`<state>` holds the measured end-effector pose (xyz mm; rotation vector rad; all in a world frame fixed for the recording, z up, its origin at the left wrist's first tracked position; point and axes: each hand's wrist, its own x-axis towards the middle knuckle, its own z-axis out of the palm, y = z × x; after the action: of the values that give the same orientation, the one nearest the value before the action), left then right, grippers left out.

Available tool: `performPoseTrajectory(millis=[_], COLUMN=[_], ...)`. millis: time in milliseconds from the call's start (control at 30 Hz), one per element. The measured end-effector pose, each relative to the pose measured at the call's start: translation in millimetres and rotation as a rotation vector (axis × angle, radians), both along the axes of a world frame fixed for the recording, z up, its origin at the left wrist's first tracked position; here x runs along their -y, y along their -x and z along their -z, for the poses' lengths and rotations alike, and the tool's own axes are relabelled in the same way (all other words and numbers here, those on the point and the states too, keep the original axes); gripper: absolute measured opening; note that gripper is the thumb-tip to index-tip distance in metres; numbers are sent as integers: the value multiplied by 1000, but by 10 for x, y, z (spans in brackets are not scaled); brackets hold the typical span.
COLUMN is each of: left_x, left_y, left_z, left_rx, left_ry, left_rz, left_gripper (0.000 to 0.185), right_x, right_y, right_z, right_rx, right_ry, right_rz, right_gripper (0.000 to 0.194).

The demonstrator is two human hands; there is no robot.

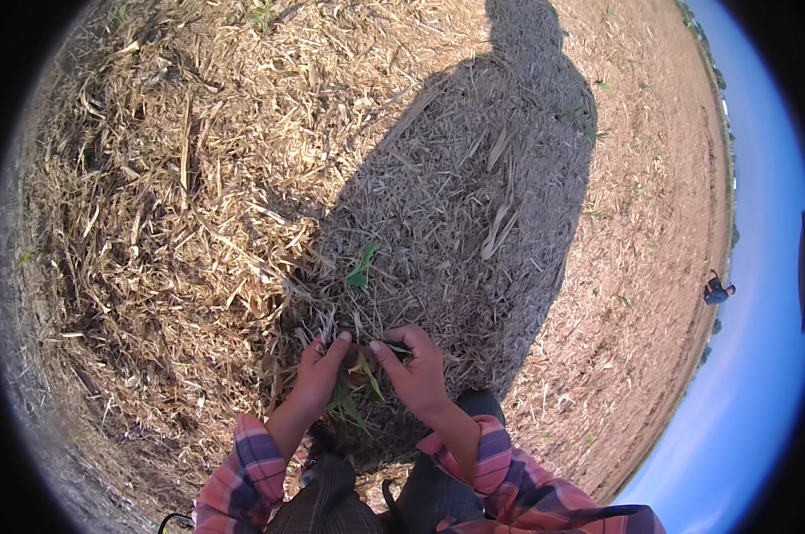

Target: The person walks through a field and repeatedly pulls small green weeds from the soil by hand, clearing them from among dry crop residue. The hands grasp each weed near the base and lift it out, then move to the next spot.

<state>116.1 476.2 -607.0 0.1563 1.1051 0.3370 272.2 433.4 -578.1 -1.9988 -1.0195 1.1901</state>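
Observation:
My left hand (321, 375) is closed around a bunch of green-leaved plants (349, 405). Pale, root-like strands (327, 326) stick out past its fingers, and the leaves hang down between my wrists. My right hand (417, 374) is close beside it, thumb and forefinger pinched on a narrow green leaf (398, 348). The fingertips of both hands almost meet, and part of what they hold is hidden. Just beyond them, a small green seedling (361, 268) grows out of the straw-covered ground.
Dry straw and chopped stalks (229, 200) cover the ground. My shadow (469, 167) stretches ahead over it. More small seedlings (596, 135) stand to the right. Far off at the field's edge is another person (717, 292). My trouser legs (435, 490) are below my hands.

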Motion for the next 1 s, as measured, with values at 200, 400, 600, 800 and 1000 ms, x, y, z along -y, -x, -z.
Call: performPoseTrajectory(millis=[200,400,600,800,1000], left_x=[90,110,90,137,112], left_y=[31,16,7,-11,-25], left_z=[71,72,61,178,161], left_rx=[105,111,54,13,-30], left_ry=[-7,-39,-41,-67,-82], left_rz=[-108,-109,-40,-67,-57], left_gripper=[27,23,24,25,24], right_x=[-22,-148,-459,-524,-449], right_y=[133,42,-13,52,106], right_z=[-145,-240,-236,-171,-140], right_rx=[52,68,71,60,131], right_ry=[-56,17,-9,26,-37], right_rz=[-305,-404,-212,-307,-434], right_gripper=[17,20,19,20,25])
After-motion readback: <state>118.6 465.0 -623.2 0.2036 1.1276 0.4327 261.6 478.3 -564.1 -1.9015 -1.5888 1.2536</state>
